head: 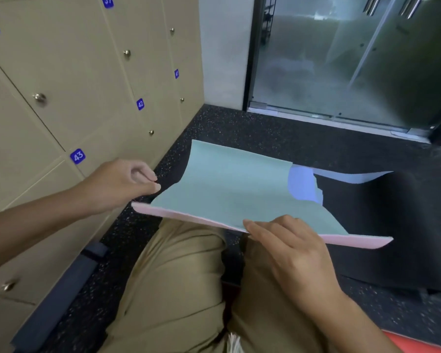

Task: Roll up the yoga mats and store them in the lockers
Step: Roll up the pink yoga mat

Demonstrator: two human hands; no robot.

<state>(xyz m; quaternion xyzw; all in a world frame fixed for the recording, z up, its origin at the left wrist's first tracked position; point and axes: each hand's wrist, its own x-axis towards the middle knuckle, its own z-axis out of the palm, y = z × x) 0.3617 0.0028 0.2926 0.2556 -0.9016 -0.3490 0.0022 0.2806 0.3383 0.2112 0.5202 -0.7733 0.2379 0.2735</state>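
Note:
A pale green yoga mat [229, 184] with a pink underside is lifted off the dark floor in front of my knees. My left hand [122, 184] pinches its near left corner between thumb and fingers. My right hand [288, 248] grips the near pink edge, fingers on top. Under the mat's far right side a light blue mat [303, 187] sticks out. Beige numbered lockers [74, 85] with round knobs line the wall at the left, all doors closed.
A black mat [392, 225] lies on the speckled floor at the right. A dark blue rolled mat [56, 299] rests along the locker base at the lower left. Something red [418, 343] shows at the bottom right. A glass door [354, 59] stands ahead.

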